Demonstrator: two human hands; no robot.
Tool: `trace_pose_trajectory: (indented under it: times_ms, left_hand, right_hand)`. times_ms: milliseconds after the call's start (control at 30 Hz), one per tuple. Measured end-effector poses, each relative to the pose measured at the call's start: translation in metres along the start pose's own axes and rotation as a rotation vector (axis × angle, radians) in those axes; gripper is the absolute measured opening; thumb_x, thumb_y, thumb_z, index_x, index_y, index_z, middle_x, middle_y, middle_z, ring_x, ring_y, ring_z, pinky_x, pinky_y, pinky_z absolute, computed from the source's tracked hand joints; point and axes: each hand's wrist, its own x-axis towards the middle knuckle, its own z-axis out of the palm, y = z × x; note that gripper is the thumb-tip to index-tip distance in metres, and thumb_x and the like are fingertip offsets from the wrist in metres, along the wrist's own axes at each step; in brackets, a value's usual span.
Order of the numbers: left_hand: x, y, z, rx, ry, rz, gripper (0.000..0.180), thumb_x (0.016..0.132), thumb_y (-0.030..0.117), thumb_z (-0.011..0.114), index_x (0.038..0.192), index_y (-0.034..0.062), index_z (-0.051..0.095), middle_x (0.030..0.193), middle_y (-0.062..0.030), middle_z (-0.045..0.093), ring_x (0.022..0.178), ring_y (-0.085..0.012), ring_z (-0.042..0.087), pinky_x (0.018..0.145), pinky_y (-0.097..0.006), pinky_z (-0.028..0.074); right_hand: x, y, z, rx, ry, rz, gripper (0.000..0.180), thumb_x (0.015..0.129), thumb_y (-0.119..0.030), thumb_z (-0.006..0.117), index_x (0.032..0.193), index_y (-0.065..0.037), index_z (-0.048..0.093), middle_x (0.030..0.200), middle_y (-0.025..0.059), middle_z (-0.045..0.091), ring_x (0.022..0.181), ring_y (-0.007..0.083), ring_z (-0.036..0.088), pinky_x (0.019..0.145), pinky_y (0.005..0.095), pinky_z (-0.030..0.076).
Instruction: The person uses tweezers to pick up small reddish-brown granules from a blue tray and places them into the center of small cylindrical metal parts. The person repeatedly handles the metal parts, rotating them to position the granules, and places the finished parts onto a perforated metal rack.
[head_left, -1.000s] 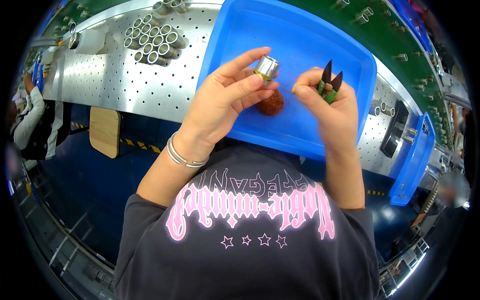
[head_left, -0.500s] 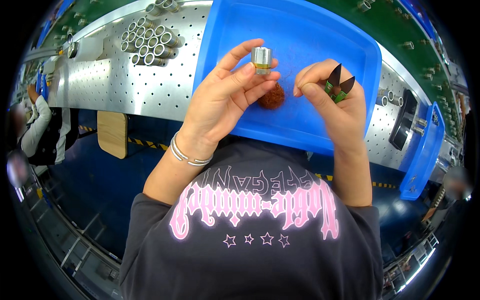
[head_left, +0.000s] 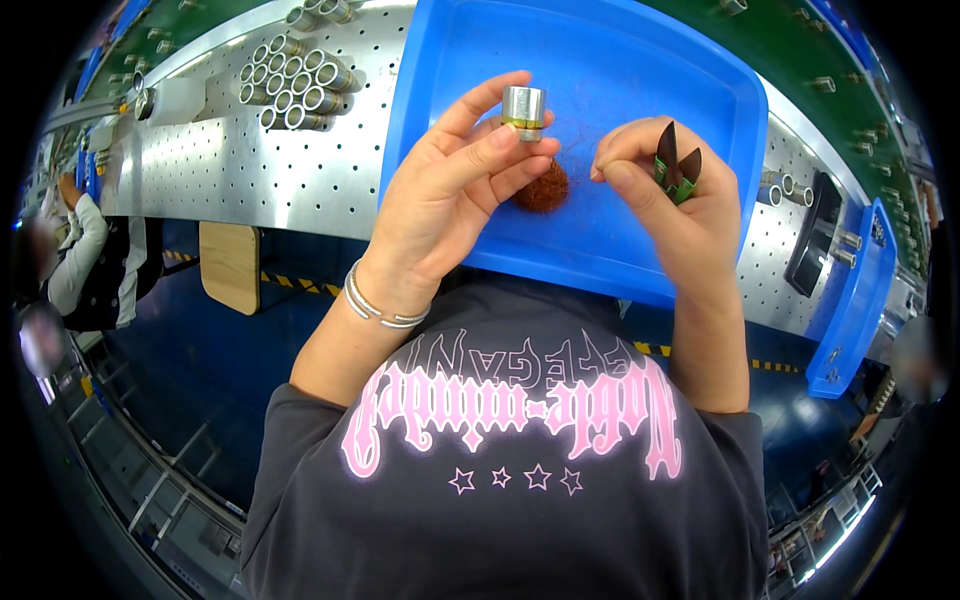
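Observation:
Between thumb and fingertips, my left hand (head_left: 440, 180) grips a short silver metal cylinder (head_left: 523, 106) with a yellow band near its lower end. Green-handled snips (head_left: 676, 172) rest in my right hand (head_left: 680, 200), their two dark blades spread and pointing up and away. The thumb and forefinger of that hand are pinched together; whatever fine thing may be between them is too small to make out. Beneath my left fingertips, a reddish-brown tangle of fine wire (head_left: 545, 190) lies in a blue tray (head_left: 620, 272). Both hands are raised over the tray, a short distance apart.
A cluster of metal sleeves (head_left: 290, 80) stands on the perforated metal bench (head_left: 250, 180) at the left. On the right are more metal sleeves (head_left: 785, 188), a black tray (head_left: 815, 235) and a narrow blue tray (head_left: 855, 310). A wooden stool (head_left: 230, 268) and another person (head_left: 95, 250) are at left.
The cylinder has risen slightly in my left fingers and turned a little. My right hand has shifted slightly to the right with the snips. The view has moved a little.

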Motion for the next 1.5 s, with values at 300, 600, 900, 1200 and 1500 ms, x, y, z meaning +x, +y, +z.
trace_pose_trajectory:
  times_ms: [300,600,900,1200,1500]
  left_hand:
    - [-0.003,-0.002,0.009,0.311,-0.067,0.076,0.051,0.084,0.004,0.059,0.131,0.0040,0.038,0.103,-0.0123,0.060,0.092,-0.0202,0.062,0.083,-0.029,0.049]
    - [0.000,0.001,-0.007,0.048,-0.186,-0.208,0.053,0.089,0.013,0.053,0.133,-0.0034,0.031,0.109,-0.0167,0.057,0.096,-0.0234,0.062,0.085,-0.031,0.051]
    - [0.001,-0.001,-0.008,-0.117,-0.249,-0.251,0.052,0.090,0.012,0.051,0.135,-0.0022,0.029,0.113,-0.0174,0.054,0.098,-0.0223,0.061,0.085,-0.029,0.052]
    - [-0.002,-0.002,-0.009,-0.061,-0.181,-0.184,0.055,0.087,0.008,0.055,0.136,0.0014,0.030,0.113,-0.0139,0.056,0.101,-0.0211,0.058,0.090,-0.031,0.048]
    - [-0.005,0.000,0.001,0.313,-0.160,0.020,0.058,0.083,0.008,0.061,0.134,0.0026,0.033,0.108,-0.0107,0.057,0.098,-0.0183,0.058,0.087,-0.029,0.047]
  right_hand:
    - [0.018,-0.014,-0.002,-0.205,-0.047,0.122,0.017,0.078,-0.007,0.066,0.093,-0.001,0.062,0.070,0.0006,0.059,0.063,0.0053,0.052,0.055,0.0190,0.041]
    - [0.019,-0.004,-0.009,-0.125,-0.099,0.166,0.012,0.079,-0.008,0.065,0.088,0.001,0.064,0.073,-0.0002,0.060,0.066,0.0048,0.053,0.059,0.0190,0.042]
    - [0.023,-0.008,-0.012,-0.379,-0.108,-0.124,0.014,0.072,-0.003,0.068,0.085,0.000,0.065,0.075,0.0044,0.062,0.065,0.0123,0.056,0.057,0.0235,0.042]
    - [0.024,-0.013,-0.009,-0.370,-0.001,-0.060,0.010,0.076,-0.006,0.066,0.084,0.000,0.065,0.072,0.0037,0.061,0.067,0.0096,0.056,0.059,0.0227,0.044]
    - [0.025,-0.014,-0.007,-0.258,-0.113,0.087,0.013,0.075,-0.008,0.068,0.084,-0.001,0.065,0.070,0.0004,0.061,0.064,0.0054,0.054,0.055,0.0212,0.041]
